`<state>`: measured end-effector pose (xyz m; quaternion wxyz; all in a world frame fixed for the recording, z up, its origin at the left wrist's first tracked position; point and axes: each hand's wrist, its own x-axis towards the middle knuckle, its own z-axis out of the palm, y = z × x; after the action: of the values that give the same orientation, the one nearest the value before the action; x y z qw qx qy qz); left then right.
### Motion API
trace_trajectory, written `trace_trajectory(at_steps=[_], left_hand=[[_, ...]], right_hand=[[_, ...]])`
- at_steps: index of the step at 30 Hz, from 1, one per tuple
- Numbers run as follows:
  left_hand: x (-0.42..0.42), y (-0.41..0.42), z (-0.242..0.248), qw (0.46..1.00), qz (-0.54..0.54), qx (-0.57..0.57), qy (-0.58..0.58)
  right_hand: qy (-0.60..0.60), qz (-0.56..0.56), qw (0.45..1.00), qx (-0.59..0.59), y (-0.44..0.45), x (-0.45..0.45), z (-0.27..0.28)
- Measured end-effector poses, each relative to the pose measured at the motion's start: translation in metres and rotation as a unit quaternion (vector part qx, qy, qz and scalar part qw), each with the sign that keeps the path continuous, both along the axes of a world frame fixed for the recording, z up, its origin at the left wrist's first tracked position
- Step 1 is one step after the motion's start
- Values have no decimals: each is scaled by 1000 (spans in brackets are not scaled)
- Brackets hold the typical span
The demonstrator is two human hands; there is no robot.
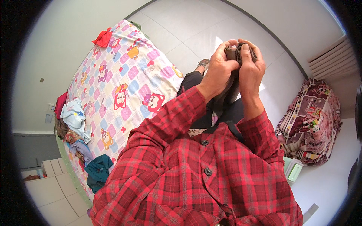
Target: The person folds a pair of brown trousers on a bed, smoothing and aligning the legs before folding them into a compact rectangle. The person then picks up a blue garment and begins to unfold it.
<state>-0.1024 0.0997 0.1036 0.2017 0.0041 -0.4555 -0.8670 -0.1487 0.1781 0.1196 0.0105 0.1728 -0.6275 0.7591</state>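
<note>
Both my hands are raised out in front of me over the floor, gripping one dark brown cloth garment point(232, 54). My left hand point(218, 69) pinches its bunched upper edge from the left. On the other side my right hand point(251, 66) holds the same edge, thumb laid on top. Folds gather between the two hands. The rest of the garment seems to hang down between my forearms, over my dark-trousered legs; its full shape is hidden.
At left lies a bed with a cartoon-print sheet point(133, 73). On it are a red cloth point(103, 37), a light blue garment point(74, 113) and a dark teal garment point(98, 172). A patterned bundle point(311, 121) and a pale green plastic container point(294, 171) stand at right.
</note>
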Motion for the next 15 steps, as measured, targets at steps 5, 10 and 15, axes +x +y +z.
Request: trace_trajectory(at_steps=[5, 10, 15], left_hand=[[10, -7, 10, 981, -21, -189, -43], [6, -5, -4, 913, 161, -373, -35], [15, -21, 19, 998, 25, -52, 6]], right_hand=[[-12, 100, 994, 33, 9, 7, 8], [-76, 194, 977, -40, 14, 6, 15], [-55, 280, 958, -29, 32, -9, -2]])
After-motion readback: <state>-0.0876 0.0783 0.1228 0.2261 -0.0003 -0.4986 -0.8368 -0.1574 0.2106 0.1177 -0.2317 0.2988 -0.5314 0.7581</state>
